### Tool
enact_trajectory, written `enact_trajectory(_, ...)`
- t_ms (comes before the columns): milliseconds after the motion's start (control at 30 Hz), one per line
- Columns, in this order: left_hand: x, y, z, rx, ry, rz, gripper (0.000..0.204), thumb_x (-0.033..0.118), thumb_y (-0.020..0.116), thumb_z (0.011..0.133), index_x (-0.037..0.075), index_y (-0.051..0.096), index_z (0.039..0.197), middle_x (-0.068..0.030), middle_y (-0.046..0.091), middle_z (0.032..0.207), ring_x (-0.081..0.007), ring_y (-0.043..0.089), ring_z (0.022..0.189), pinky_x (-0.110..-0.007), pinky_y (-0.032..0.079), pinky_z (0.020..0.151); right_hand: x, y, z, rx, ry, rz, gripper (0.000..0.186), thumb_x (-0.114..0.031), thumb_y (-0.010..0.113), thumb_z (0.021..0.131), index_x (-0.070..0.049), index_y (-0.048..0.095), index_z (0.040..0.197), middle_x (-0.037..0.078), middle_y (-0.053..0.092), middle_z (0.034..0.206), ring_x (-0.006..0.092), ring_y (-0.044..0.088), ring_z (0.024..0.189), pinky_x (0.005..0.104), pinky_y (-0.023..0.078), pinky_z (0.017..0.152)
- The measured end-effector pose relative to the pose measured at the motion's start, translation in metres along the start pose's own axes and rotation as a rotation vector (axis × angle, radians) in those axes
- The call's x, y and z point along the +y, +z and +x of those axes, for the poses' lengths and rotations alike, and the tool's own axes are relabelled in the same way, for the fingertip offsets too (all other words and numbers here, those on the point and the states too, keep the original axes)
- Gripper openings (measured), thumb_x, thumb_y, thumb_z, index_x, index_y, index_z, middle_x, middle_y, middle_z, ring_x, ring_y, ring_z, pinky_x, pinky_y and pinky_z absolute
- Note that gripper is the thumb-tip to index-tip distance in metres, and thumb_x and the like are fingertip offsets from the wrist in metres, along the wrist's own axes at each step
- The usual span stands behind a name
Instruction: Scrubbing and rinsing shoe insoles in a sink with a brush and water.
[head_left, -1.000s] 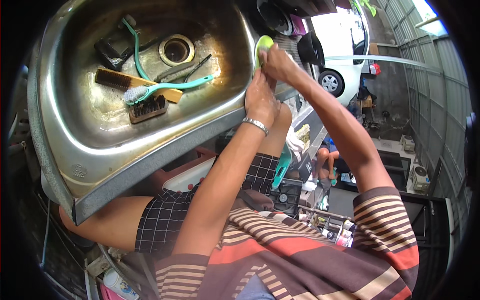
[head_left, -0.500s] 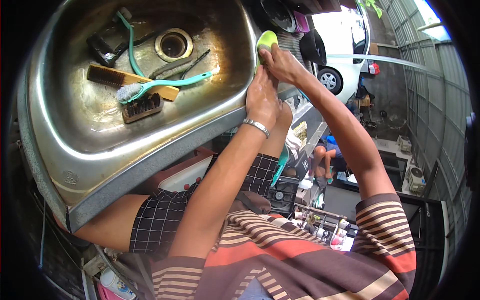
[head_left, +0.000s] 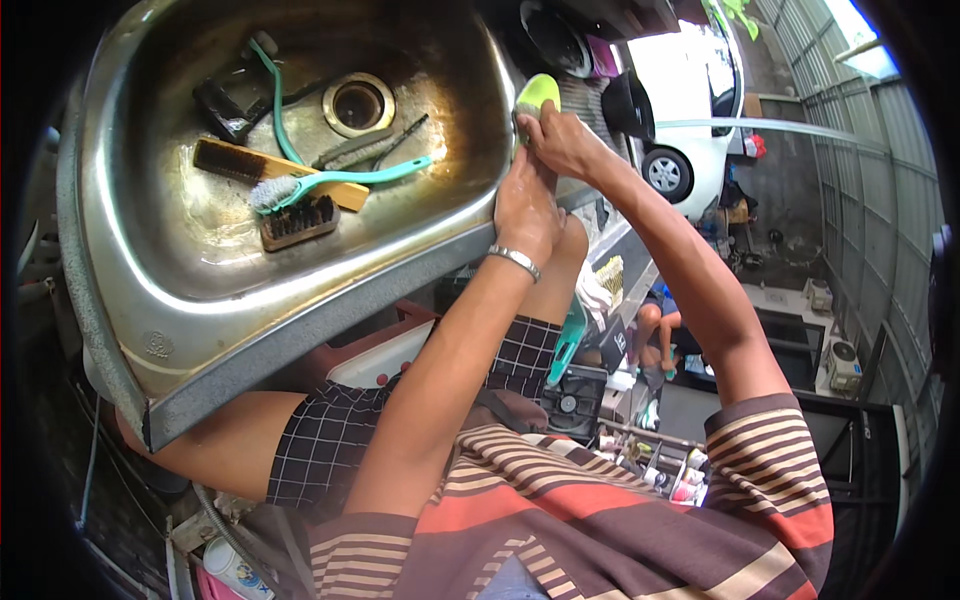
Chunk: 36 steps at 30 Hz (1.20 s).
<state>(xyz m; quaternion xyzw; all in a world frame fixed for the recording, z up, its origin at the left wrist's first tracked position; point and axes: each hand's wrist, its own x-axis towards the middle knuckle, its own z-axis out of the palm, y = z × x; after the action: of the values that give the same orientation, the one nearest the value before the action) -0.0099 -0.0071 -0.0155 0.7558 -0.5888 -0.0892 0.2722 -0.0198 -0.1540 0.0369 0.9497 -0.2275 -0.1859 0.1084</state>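
Observation:
At the right rim of the metal sink [head_left: 170, 330] I hold a lime-green oval object [head_left: 541, 90] with a greyish patch; its exact kind does not show. My right hand [head_left: 567, 143] grips it from the right, thumb and fingers closed on it. Below, my left hand [head_left: 527, 200], with a metal band at the wrist, has its fingers together against the object's lower end, which they partly hide. In the sink lie a wooden brush with dark bristles [head_left: 287, 172], a teal brush with white bristles [head_left: 375, 176], a short dark-bristled brush [head_left: 302, 226] and another teal brush [head_left: 279, 112].
A black object [head_left: 233, 106] and slim dark pieces [head_left: 358, 146] lie near the drain [head_left: 358, 106]. Right of my hands hangs a black container [head_left: 626, 105]. Beyond stand a white car [head_left: 690, 125] and a seated person [head_left: 657, 325]. A dark bag [head_left: 505, 408] rests at my lap.
The whole view has shifted slightly, moving the sink and brushes a little right and down. Both hands keep hold of the lime-green object, which sits slightly lower in view.

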Motion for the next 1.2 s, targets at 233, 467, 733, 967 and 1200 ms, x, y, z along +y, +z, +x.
enact_trajectory(233,-0.008,-0.012,0.003,-0.077,0.011,0.052,0.093,0.059,0.056,0.093,-0.002,0.033,0.159,-0.0178,0.030,0.168,-0.0295,0.020,0.158,-0.043,0.004,0.131,-0.009,-0.004,0.005,0.020,0.015,0.025,0.052,-0.035,0.046,0.107,0.015,0.060,0.107,0.038,0.064,0.081,0.0557,0.069,0.078,0.0569,0.058,0.068)
enact_trajectory(467,-0.005,-0.003,-0.001,-0.122,0.023,-0.061,0.093,0.060,0.052,0.095,-0.003,0.031,0.160,-0.0200,0.031,0.167,-0.0335,0.016,0.159,-0.046,0.005,0.130,-0.031,0.009,0.009,0.078,-0.058,-0.112,0.058,-0.039,0.050,0.105,0.018,0.059,0.098,0.039,0.066,0.079,0.0554,0.070,0.079,0.0578,0.059,0.071)
enact_trajectory(733,0.002,-0.011,0.001,0.005,0.059,0.070,0.088,0.058,0.054,0.095,-0.003,0.039,0.156,-0.0184,0.036,0.164,-0.0316,0.022,0.156,-0.043,0.006,0.131,-0.013,0.000,0.017,0.154,-0.028,-0.058,0.050,-0.031,0.044,0.108,0.013,0.065,0.099,0.043,0.065,0.090,0.0555,0.069,0.073,0.0584,0.059,0.066)
enact_trajectory(967,-0.012,0.000,-0.007,0.152,0.085,-0.159,0.085,0.055,0.063,0.090,-0.005,0.050,0.148,-0.0226,0.046,0.156,-0.0356,0.034,0.151,-0.045,0.018,0.129,0.004,-0.028,-0.010,0.015,0.459,0.791,0.077,-0.056,0.040,0.104,0.016,0.060,0.123,0.043,0.064,0.114,0.0511,0.065,0.113,0.0520,0.047,0.099)
enact_trajectory(1200,-0.100,-0.095,0.003,0.642,0.106,-0.318,0.034,0.017,0.070,0.086,0.001,0.066,0.115,-0.0201,0.064,0.126,-0.0419,0.054,0.130,-0.051,0.038,0.116,0.022,-0.014,-0.057,-0.027,0.625,0.817,0.095,-0.064,0.073,0.082,0.023,0.061,0.117,0.038,0.069,0.110,0.0436,0.071,0.107,0.0472,0.052,0.094)
